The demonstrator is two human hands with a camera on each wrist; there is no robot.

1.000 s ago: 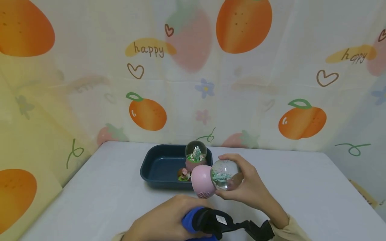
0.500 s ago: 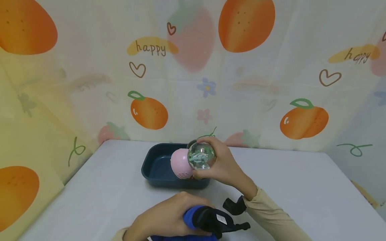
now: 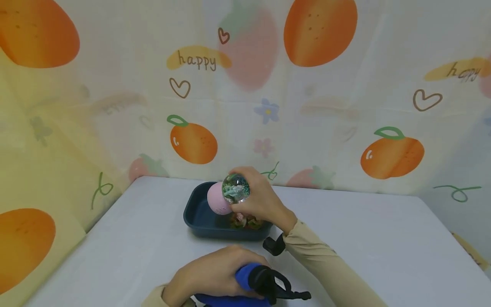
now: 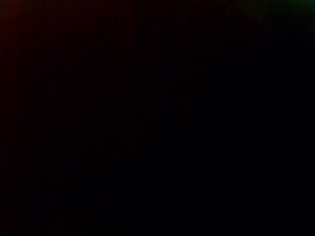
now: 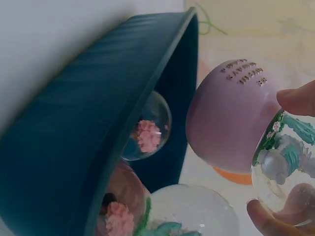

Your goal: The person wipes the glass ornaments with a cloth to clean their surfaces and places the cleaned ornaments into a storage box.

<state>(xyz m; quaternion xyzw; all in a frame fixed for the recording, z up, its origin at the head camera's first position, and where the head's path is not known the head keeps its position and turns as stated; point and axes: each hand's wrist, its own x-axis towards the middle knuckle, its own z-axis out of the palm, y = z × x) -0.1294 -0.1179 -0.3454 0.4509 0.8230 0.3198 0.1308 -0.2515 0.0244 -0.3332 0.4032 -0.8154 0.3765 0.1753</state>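
My right hand (image 3: 261, 198) grips the clear ball of a snow globe (image 3: 219, 199), which lies sideways above the dark blue tray (image 3: 212, 232). Its pink base points left; in the right wrist view, a thumb and fingertips press the glass. Inside the tray, that view shows a small globe with a pink flower (image 5: 147, 135), a second pink flower ornament (image 5: 119, 219) and a larger snow globe (image 5: 194, 211). At the front, my left hand (image 3: 215, 273) curls round a blue object with a black looped end (image 3: 245, 276); its kind cannot be told. The left wrist view is dark.
A white-covered table (image 3: 126, 238) carries the tray near its back edge. Behind it hangs a fruit-printed curtain (image 3: 314, 140). A black device (image 3: 274, 245) sits at my right wrist, below the tray's right corner.
My right hand has carried the snow globe left and away from me, from the tray's front right to above it, now covering the standing globe. The left hand keeps its grip, nearly still.
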